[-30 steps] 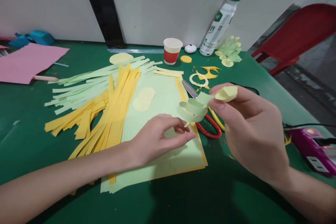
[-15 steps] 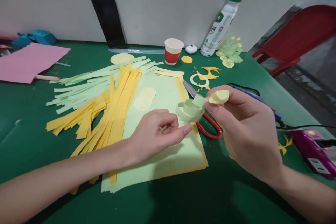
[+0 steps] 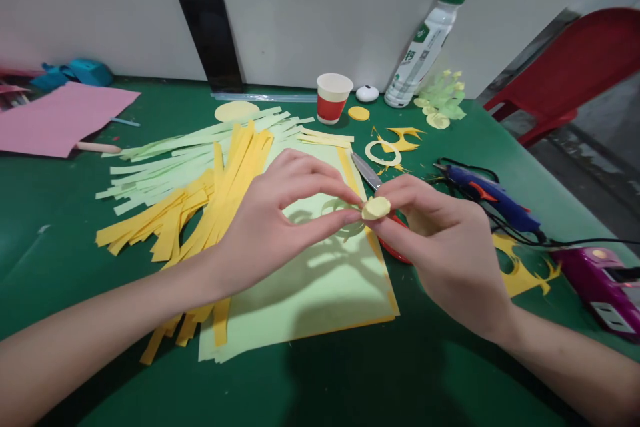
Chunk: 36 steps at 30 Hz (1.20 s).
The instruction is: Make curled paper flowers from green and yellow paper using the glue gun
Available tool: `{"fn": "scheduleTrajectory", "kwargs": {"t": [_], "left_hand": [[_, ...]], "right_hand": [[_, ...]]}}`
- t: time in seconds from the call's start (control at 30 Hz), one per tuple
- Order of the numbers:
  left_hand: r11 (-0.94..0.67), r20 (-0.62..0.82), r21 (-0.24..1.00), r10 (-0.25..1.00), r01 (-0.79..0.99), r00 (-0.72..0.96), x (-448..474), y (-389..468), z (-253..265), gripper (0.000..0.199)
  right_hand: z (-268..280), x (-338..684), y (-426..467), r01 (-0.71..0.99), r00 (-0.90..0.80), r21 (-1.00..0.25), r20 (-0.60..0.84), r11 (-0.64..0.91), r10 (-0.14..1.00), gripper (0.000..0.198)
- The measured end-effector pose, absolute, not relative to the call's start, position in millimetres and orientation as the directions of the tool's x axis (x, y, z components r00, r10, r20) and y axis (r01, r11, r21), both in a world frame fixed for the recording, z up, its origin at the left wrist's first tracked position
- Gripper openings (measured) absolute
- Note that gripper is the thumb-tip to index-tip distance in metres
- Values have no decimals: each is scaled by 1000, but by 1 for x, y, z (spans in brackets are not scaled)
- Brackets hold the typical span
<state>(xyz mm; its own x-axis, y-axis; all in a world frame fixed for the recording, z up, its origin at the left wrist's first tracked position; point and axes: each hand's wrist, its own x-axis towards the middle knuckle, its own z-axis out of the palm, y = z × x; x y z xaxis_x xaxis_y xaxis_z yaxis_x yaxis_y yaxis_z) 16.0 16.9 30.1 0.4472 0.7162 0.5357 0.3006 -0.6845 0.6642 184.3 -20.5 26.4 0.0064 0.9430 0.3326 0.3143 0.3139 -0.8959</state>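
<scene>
Between my two hands is a small pale yellow paper flower (image 3: 376,208), its cupped face turned toward me. My right hand (image 3: 440,240) pinches it from the right with thumb and fingers. From the left, the thumb and fingertips of my left hand (image 3: 295,213) close on its near edge. A curled light green paper strip (image 3: 345,221) shows partly behind the left fingers. Below lie light green paper sheets (image 3: 320,300) over a yellow-edged layer. Scissors (image 3: 367,172) with red handles are partly hidden by my right hand. Yellow paper strips (image 3: 235,207) lie beside my left forearm.
Light green strips (image 3: 160,180) spread at the left. A paper cup (image 3: 333,99), a leaning bottle (image 3: 425,50) and a paper flower cluster (image 3: 443,97) stand at the back. A blue glue gun (image 3: 493,197), its cable and a purple power strip (image 3: 603,280) lie right.
My right hand has moved left and slightly down with the paper flower. My left hand has risen, opened out from its curl and pinched the flower's edge. The glue gun shows more fully.
</scene>
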Motion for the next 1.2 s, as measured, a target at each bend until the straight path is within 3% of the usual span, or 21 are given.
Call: {"fn": "scheduleTrajectory", "kwargs": {"t": [0.37, 0.93, 1.07, 1.2], "left_hand": [[-715, 552, 656, 672, 241, 493, 17, 16, 33, 3], [-703, 519, 637, 694, 316, 498, 12, 25, 27, 9], [-701, 523, 630, 701, 335, 484, 8, 29, 31, 8], [-676, 571, 655, 735, 338, 366, -3, 40, 42, 6]], "right_hand": [[27, 185, -18, 341, 13, -894, 313, 290, 950, 8], [28, 184, -16, 354, -72, -902, 235, 245, 969, 5], [27, 186, -15, 363, -81, -890, 265, 276, 961, 8], [25, 191, -2, 428, 25, -845, 365, 320, 931, 11]]}}
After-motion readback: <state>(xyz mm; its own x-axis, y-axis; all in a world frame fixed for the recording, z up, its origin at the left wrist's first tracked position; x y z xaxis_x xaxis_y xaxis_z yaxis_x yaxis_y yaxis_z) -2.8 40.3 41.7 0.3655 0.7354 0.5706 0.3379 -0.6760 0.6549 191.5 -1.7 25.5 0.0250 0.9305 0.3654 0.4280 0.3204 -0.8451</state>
